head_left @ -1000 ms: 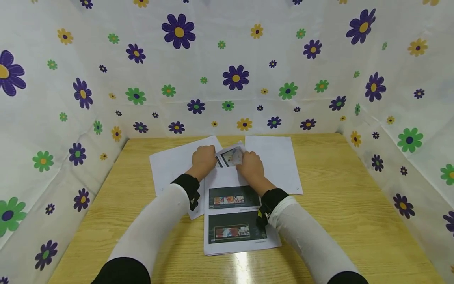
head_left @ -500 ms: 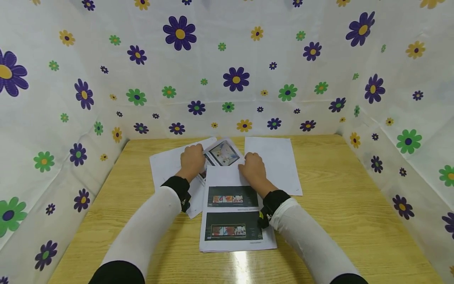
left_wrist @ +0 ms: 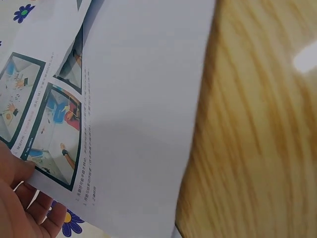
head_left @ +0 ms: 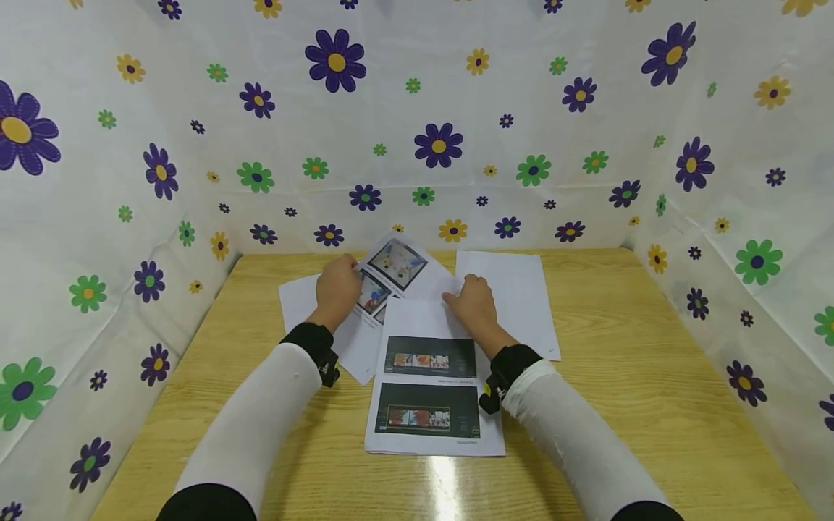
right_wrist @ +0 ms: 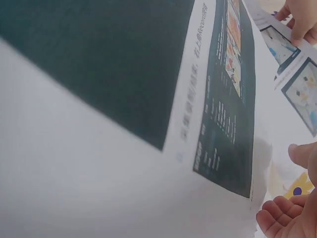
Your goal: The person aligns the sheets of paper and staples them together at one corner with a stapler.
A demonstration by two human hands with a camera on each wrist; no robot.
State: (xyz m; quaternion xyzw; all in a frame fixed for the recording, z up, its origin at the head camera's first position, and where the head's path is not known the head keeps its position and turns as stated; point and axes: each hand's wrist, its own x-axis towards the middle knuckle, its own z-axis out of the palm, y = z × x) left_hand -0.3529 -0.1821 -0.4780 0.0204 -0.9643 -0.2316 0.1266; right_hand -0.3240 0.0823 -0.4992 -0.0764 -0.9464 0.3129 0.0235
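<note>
Over the past 1 second, the left hand (head_left: 337, 289) has drawn the printed sheet (head_left: 395, 266) leftward, uncovering more of its pictures (head_left: 373, 294).

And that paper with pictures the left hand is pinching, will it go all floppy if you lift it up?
Probably floppy: the printed sheet looks like thin paper. It's likely very light too, since the left hand pinches it just by the edge. It might catch or drag a bit, because part of it looks tucked beneath the paper pile.
</note>
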